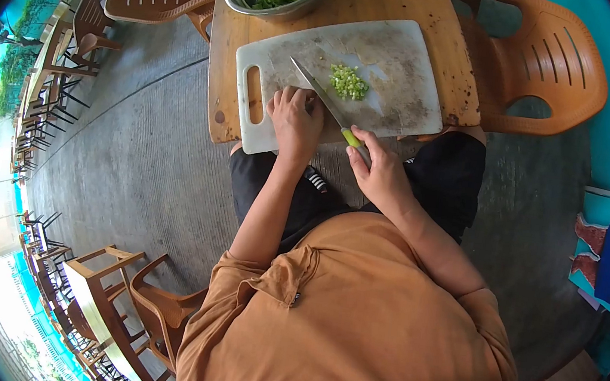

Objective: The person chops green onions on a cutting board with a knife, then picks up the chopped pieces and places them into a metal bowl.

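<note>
My right hand (379, 167) is closed round the green and grey handle of a knife (323, 96). The blade points up and to the left over a worn white cutting board (403, 59). Beside the blade, on its right, lies a small heap of chopped green pieces (348, 82). My left hand (296, 120) rests at the board's near edge, left of the blade, with its fingers curled; whatever they hold, if anything, is hidden beneath them.
A metal bowl (267, 11) of leafy green stems stands behind the board on the wooden table (218, 98). Orange-brown chairs (552, 68) flank the table. My legs are under its near edge. More tables and chairs line the far left.
</note>
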### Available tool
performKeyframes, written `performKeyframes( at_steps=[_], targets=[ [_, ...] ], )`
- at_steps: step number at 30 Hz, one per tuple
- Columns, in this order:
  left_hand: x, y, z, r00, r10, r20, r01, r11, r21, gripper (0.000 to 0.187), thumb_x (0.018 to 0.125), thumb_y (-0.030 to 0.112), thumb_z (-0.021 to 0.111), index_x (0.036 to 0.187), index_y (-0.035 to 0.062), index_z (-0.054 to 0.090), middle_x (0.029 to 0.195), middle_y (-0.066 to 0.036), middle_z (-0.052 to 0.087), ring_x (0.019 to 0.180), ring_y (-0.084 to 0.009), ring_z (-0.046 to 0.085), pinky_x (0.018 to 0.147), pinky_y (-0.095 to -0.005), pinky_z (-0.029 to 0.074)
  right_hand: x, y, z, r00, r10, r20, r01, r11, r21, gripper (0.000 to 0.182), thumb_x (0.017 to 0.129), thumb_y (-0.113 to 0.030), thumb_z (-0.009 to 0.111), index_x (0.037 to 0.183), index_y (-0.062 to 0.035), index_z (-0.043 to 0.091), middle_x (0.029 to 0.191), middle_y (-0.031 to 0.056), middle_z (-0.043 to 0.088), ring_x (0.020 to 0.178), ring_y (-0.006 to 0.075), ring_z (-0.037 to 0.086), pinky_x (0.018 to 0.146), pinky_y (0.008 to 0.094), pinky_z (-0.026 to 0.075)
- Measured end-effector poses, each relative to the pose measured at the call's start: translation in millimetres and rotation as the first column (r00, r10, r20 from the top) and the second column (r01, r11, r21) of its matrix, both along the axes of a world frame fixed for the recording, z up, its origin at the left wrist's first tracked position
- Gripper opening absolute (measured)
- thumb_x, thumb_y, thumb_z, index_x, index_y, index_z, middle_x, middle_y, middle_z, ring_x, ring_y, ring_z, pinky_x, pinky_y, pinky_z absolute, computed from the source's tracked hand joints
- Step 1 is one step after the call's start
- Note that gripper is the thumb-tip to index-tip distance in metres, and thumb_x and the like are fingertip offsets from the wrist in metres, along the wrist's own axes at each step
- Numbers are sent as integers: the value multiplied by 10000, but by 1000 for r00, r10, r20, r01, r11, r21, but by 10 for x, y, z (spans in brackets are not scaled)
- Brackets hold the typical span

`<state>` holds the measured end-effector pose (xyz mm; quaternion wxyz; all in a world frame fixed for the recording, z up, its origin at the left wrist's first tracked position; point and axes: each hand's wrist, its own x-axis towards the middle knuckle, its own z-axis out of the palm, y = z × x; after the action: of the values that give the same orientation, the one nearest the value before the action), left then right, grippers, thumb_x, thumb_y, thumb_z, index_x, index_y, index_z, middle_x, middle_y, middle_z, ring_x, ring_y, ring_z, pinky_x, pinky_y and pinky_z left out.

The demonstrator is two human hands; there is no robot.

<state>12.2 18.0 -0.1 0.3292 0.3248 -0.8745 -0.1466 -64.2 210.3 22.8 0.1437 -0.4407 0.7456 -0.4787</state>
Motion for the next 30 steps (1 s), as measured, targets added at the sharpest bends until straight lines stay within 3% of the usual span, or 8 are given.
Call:
performKeyframes(
  at_steps=[8, 10, 11, 12, 14, 17, 27, 30],
  targets=[
    [-19, -22, 4, 999, -38, -21, 38, 999, 24, 124, 935, 191, 788, 989, 79, 786, 983, -56, 728, 1020, -283, 667, 997, -444, 443, -96, 158, 8, 990, -38, 137, 43, 999, -30, 327, 1066, -198, 674, 1328, -5, 643, 1216, 257, 747, 1131, 440, 726, 942, 449, 595],
    [-56, -22, 0, 998, -65, -13, 65, 998, 17, 130, 938, 190, 784, 1007, 79, 787, 991, -58, 732, 1027, -280, 669, 1003, -439, 443, -145, 233, 82, 943, -21, 333, 3, 998, 55, 327, 1080, -198, 658, 1339, 0, 640, 1233, 264, 741, 1158, 449, 717, 942, 446, 589],
    [-80, -21, 3, 996, -91, -7, 91, 996, 6, 139, 940, 189, 779, 1024, 78, 789, 1000, -60, 736, 1033, -277, 671, 1009, -435, 442, -165, 265, 68, 954, -22, 300, 2, 998, 64, 333, 1098, -208, 642, 1356, 4, 633, 1138, 232, 765, 1055, 367, 770, 879, 405, 592],
    [-88, -17, -1, 996, -94, -9, 94, 996, 6, 139, 940, 189, 779, 1024, 78, 789, 1000, -60, 736, 1033, -277, 671, 1009, -435, 442, -173, 277, 113, 955, -25, 297, 6, 998, 64, 333, 1098, -208, 642, 1356, 4, 633, 1138, 232, 765, 1055, 367, 770, 879, 405, 592],
    [-79, -13, -6, 996, -89, -11, 89, 996, -16, 168, 928, 172, 774, 1068, 79, 786, 1024, -68, 742, 1048, -275, 673, 1015, -433, 449, -184, 307, 235, 888, -46, 457, -18, 991, 135, 345, 1108, -217, 637, 1368, 10, 626, 1002, 168, 756, 900, 235, 759, 807, 355, 584],
    [-24, -32, -9, 996, -76, -40, 75, 997, -17, 197, 906, 156, 771, 1087, 77, 777, 1027, -72, 739, 1052, -281, 672, 1010, -438, 460, -171, 347, 265, 874, -30, 484, -18, 995, 94, 353, 1115, -225, 632, 1379, 9, 621, 914, 114, 716, 807, 144, 696, 760, 322, 566],
    [-16, -51, 38, 996, -83, -10, 83, 997, -6, 167, 891, 173, 798, 1043, 105, 781, 1011, -49, 722, 1024, -271, 668, 964, -440, 465, -151, 387, 251, 914, -31, 405, -24, 991, 128, 353, 1109, -208, 635, 1384, 12, 618, 982, 156, 751, 880, 194, 740, 819, 351, 580],
    [-69, -54, 9, 996, -90, -26, 90, 996, 9, 148, 892, 176, 808, 1026, 118, 792, 998, -44, 718, 1003, -271, 664, 939, -441, 463, -142, 387, 218, 929, -11, 369, -20, 997, 80, 354, 1099, -210, 645, 1375, 11, 622, 1065, 202, 767, 960, 266, 772, 869, 373, 584]
  ],
)
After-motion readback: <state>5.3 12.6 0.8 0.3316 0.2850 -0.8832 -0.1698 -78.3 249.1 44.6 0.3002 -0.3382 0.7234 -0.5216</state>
